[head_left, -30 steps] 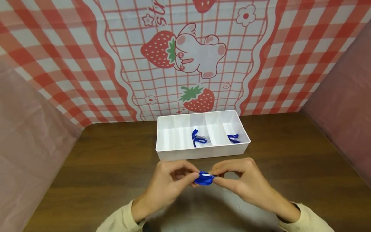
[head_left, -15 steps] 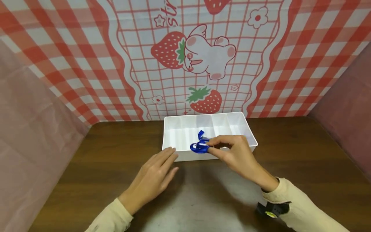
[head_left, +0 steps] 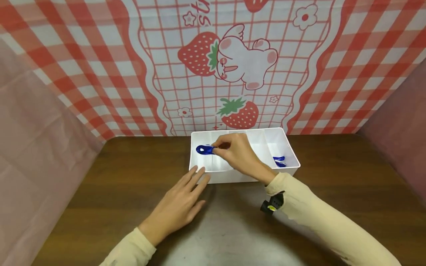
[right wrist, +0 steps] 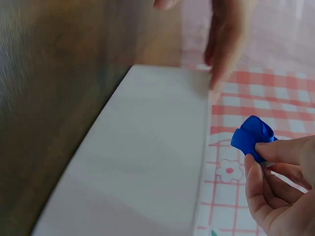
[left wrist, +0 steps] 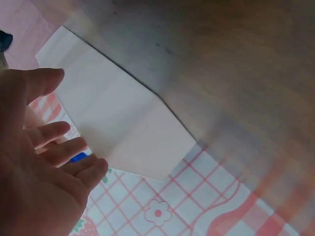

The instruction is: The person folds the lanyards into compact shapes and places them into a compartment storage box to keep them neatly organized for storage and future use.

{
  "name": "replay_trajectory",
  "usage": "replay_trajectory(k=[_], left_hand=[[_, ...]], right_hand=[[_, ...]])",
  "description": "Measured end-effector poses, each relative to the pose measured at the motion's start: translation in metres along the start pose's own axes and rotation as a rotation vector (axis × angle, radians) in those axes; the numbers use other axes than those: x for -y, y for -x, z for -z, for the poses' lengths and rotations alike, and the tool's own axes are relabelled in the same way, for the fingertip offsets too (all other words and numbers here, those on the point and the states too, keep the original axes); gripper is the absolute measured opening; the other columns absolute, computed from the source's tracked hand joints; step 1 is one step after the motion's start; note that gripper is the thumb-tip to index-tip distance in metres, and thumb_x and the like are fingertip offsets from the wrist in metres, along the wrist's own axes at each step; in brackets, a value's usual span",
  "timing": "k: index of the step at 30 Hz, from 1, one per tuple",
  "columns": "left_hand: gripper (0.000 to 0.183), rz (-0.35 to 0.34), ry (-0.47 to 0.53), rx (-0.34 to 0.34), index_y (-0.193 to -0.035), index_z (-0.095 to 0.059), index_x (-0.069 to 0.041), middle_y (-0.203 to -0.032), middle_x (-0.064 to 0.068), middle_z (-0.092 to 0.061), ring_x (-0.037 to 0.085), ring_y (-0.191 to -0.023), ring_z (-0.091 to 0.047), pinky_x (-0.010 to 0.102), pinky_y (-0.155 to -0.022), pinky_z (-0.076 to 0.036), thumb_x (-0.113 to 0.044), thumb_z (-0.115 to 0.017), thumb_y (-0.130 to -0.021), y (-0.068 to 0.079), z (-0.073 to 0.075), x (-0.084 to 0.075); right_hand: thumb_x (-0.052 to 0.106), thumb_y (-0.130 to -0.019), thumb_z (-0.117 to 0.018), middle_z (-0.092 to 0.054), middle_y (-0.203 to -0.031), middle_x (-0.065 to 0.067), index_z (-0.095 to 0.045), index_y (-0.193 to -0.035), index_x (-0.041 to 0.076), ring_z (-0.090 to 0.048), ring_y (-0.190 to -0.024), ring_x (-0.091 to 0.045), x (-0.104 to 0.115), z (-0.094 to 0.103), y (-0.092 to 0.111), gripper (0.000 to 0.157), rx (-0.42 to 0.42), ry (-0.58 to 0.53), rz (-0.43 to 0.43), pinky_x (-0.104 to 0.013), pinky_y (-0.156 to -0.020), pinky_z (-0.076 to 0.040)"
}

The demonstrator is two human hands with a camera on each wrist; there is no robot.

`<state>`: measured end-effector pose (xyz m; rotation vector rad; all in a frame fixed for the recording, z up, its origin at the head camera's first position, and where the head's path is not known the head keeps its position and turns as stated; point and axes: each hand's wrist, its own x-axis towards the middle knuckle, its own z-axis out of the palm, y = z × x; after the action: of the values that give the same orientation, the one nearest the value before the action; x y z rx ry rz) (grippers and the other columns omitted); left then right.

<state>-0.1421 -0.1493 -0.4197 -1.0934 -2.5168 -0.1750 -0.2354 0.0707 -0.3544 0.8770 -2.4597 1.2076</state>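
Observation:
My right hand pinches a looped blue ribbon between thumb and fingers, above the left end of a white divided box. In the right wrist view the ribbon is folded into loops, with a small pale bit at the fingertips. Another blue ribbon bundle lies in the box's far right compartment. My left hand has its fingers loosely extended at the box's front left edge; whether they touch it is unclear. My right hand and forearm hide the box's middle compartments.
The box stands on a dark wooden table, against a red-checked strawberry cloth behind. Pink cloth hangs at both sides. A small black device is on my right wrist.
From both hands holding the blue ribbon near me, the left let go and moved to the box's front left edge. My right hand carried the ribbon forward, then left over the box.

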Motion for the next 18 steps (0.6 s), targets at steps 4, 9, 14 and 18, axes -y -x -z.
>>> replay_trajectory(k=[4,9,14,18], left_hand=[[0.07,-0.006,-0.016,0.013,-0.147,-0.045,-0.003,-0.153,0.021,-0.039,0.039,-0.143,-0.033,0.044,-0.115,-0.033,-0.027,-0.074,-0.089,0.0,0.002,-0.001],[0.07,-0.008,-0.031,0.016,-0.146,-0.045,-0.003,-0.154,0.02,-0.039,0.039,-0.144,-0.033,0.044,-0.116,-0.031,-0.027,-0.075,-0.088,0.0,0.003,0.0],[0.066,-0.014,-0.042,-0.006,-0.141,-0.05,-0.002,-0.152,0.022,-0.041,0.039,-0.143,-0.034,0.045,-0.114,-0.034,-0.027,-0.076,-0.086,0.001,0.003,-0.001],[0.063,-0.027,-0.04,-0.016,-0.137,-0.052,0.001,-0.151,0.023,-0.041,0.041,-0.143,-0.034,0.045,-0.113,-0.035,-0.027,-0.076,-0.085,0.0,0.001,-0.001]], right_hand=[[0.0,-0.084,-0.073,-0.071,-0.074,-0.004,-0.077,-0.084,0.003,-0.063,-0.062,-0.011,-0.002,-0.015,-0.021,0.005,0.079,0.104,0.012,-0.026,-0.057,-0.052],[-0.003,-0.079,-0.068,-0.064,-0.064,0.0,-0.071,-0.07,0.007,-0.053,-0.055,-0.01,-0.007,-0.033,-0.043,0.013,0.186,0.293,0.03,-0.024,-0.051,-0.044],[-0.003,-0.073,-0.068,-0.06,-0.059,0.001,-0.064,-0.061,0.011,-0.053,-0.058,-0.016,-0.009,-0.052,-0.052,0.019,0.314,0.489,0.096,-0.03,-0.055,-0.044],[0.013,-0.077,-0.08,-0.068,-0.069,0.001,-0.07,-0.068,0.016,-0.06,-0.074,-0.023,-0.006,-0.063,-0.051,0.014,0.418,0.67,0.095,-0.038,-0.072,-0.045]])
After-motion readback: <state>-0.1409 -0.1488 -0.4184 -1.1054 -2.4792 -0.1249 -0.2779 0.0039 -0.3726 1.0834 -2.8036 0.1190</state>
